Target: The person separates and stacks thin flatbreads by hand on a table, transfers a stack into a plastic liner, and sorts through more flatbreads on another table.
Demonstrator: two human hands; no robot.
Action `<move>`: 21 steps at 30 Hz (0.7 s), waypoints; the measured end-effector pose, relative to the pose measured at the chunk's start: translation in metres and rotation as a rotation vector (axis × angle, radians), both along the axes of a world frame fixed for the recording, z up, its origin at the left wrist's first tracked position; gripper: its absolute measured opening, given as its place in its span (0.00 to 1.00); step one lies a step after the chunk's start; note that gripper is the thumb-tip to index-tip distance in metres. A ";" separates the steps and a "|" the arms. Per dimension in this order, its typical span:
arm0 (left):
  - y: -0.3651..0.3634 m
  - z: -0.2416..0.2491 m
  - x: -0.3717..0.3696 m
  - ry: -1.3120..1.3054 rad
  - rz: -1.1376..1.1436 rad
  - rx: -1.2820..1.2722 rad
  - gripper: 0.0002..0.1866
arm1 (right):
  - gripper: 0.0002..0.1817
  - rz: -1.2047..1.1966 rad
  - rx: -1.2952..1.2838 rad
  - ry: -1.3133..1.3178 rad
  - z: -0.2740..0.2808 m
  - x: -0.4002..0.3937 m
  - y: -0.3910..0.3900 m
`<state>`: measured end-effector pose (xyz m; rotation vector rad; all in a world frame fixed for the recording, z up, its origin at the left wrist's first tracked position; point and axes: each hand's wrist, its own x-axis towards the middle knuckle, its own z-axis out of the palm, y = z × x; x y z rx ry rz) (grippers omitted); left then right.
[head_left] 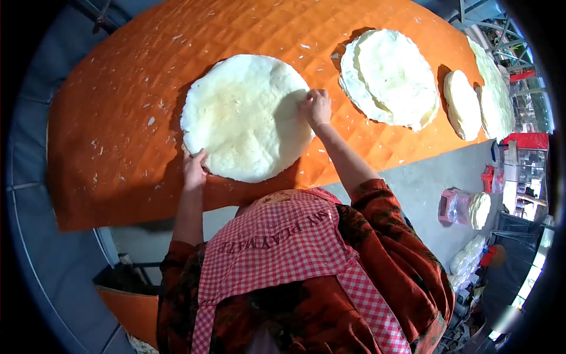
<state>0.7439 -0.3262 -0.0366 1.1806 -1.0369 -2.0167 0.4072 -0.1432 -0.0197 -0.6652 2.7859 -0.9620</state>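
A large, round, pale flatbread (244,124) with a lightly yellowed middle lies on the orange table (130,76) in front of me. My left hand (194,169) grips its lower left edge, thumb on top and the other fingers mostly hidden beneath. At the right edge, my right hand (317,108) has its fingers curled closed on the rim, and its shadow falls across the bread. Further right, closest to my right hand, is a pile of similar flatbreads (398,79) with uneven, overlapping edges.
Another, smaller-looking stack of flatbreads (461,105) and a large pale sheet (494,91) rest at the table's right end. Pale crumbs dot the orange surface. On the grey floor to the right stand a pink stool (449,205) and white bagged bundles (469,256).
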 end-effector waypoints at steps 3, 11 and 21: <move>-0.006 -0.007 0.004 0.016 -0.013 0.027 0.27 | 0.29 -0.001 0.066 0.031 0.012 -0.003 0.003; -0.014 -0.007 -0.002 0.025 -0.098 0.157 0.31 | 0.30 0.099 0.183 -0.694 0.022 -0.042 -0.001; -0.002 0.019 -0.001 -0.003 -0.026 0.146 0.25 | 0.27 0.182 -0.499 -1.170 0.041 -0.024 0.000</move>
